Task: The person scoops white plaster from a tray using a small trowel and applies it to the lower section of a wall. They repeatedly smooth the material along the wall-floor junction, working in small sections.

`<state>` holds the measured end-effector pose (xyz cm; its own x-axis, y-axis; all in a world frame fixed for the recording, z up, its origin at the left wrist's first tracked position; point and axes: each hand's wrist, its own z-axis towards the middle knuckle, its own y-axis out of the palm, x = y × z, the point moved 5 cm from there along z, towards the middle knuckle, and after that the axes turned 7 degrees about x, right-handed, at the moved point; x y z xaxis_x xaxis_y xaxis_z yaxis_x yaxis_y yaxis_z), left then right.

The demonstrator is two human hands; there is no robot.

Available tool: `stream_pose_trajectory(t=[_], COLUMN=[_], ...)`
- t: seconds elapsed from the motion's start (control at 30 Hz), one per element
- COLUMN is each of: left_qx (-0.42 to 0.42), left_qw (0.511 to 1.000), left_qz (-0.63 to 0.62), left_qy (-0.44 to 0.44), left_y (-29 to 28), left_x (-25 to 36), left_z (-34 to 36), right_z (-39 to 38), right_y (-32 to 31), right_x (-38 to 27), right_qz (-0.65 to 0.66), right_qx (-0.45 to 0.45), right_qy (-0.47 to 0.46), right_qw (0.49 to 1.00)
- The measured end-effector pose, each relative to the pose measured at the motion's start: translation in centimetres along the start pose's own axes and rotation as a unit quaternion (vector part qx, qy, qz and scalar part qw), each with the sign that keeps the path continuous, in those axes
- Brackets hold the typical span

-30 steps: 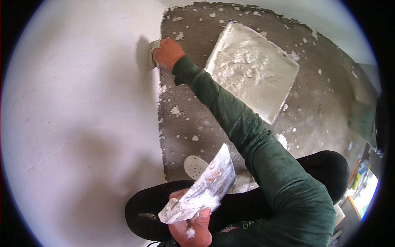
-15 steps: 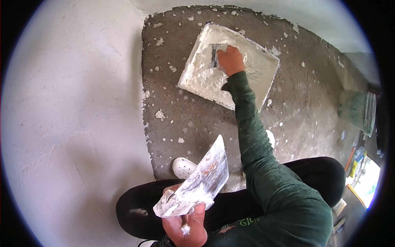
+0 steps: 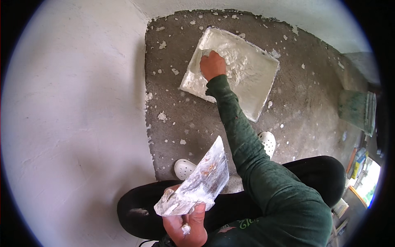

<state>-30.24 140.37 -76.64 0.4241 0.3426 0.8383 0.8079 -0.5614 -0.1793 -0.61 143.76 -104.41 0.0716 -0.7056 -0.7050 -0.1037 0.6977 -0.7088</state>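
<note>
Filling the 9 o'clock side, a smooth white plastered wall [image 3: 74,103] is the largest thing here, meeting a rough grey-brown concrete floor [image 3: 312,103] flecked with white splatters. On that floor, towards 1 o'clock, lies a shallow, square, pale-rimmed tray [image 3: 268,91], holding a layer of creamy white paste [image 3: 238,61] that is churned near its middle and smoother towards its 4 o'clock side. At 6 o'clock a flat, paste-smeared grey plate [image 3: 205,177] tilts up above the person's lap. The left hand [image 3: 187,226] pinches its near edge between thumb and fingers, and its position is unchanged from half a second ago. Between 12 and 1 o'clock, the right hand [image 3: 213,66] is curled tight over the tray around a small, flat, grey blade [image 3: 205,52], mostly hidden by the knuckles. A second ago this hand was at the foot of the wall; since half a second ago it has shifted across the paste to the tray's 10 o'clock part, which puts the blade at the paste rather than on the wall. Smaller still, a white perforated clog [image 3: 184,168] sits just past 6 o'clock, and a dab of white paste [image 3: 186,229] clings to the left hand.
</note>
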Motion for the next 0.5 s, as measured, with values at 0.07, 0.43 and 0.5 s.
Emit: stream_pose_trajectory(t=[0.07,0.43,0.5], left_qx=[0.091,0.028,0.031], left_qw=[0.993,0.999,0.999], left_qz=[-0.04,-0.042,-0.037], left_qy=[0.057,-0.017,-0.018], left_y=[-0.2,1.5,1.4], left_x=[0.0,0.1,-0.3], left_z=[-0.2,0.9,1.6], right_z=[0.1,3.7,3.3], right_y=[0.2,3.8,4.5], right_x=[-0.6,9.2,9.4], right_qz=[0.005,0.226,0.239], right_qx=[-0.011,-0.003,-0.036], right_qy=[-0.006,0.096,0.123], right_qw=[1.0,0.969,0.963])
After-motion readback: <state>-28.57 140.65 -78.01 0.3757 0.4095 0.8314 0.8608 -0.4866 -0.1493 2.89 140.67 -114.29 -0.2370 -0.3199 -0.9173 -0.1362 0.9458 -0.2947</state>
